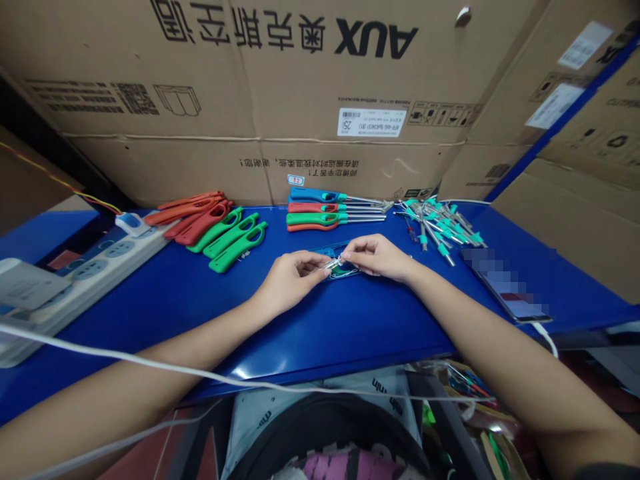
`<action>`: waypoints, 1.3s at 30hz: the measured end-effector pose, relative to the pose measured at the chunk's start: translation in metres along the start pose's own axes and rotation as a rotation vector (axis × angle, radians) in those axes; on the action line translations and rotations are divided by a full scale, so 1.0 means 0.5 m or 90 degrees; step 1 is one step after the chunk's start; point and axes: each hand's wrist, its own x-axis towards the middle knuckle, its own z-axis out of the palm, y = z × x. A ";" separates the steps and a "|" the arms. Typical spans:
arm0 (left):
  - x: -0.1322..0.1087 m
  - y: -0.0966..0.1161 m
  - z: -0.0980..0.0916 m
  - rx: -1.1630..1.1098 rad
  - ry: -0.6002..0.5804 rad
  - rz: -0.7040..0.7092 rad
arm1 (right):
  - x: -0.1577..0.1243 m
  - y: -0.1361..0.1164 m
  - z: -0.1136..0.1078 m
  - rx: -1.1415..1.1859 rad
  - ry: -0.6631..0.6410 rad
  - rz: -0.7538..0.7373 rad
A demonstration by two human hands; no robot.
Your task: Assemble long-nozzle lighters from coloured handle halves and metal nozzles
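Note:
Over the middle of the table, my left hand (296, 279) pinches a small clear-and-silver part (332, 264) between thumb and fingertips. The fingers of my right hand (376, 256) are closed at the other end of the same part. What exactly the right fingertips grip is too small to tell. Beneath the hands lies a blue lighter casing (327, 249), partly covered by the fingers, with a thin white wire (349, 272) beside it. Behind them several stick lighters (314, 208) in blue, red and green are stacked with their metal tubes pointing right.
Red-orange casings (197, 217) and green casings (237, 247) lie to the left. Metal tubes with teal ends (443, 227) are heaped at the right, near a phone (510, 287). A power strip (125, 250) runs along the left. A white cable (240, 382) crosses in front. Cardboard (295, 87) walls the back.

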 end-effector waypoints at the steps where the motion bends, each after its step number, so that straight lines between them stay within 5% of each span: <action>1: 0.000 0.000 0.000 0.000 0.000 0.000 | 0.000 0.000 0.000 0.001 0.001 0.000; 39: -0.002 0.002 0.000 0.037 -0.004 0.012 | 0.000 -0.001 0.001 -0.005 -0.001 0.005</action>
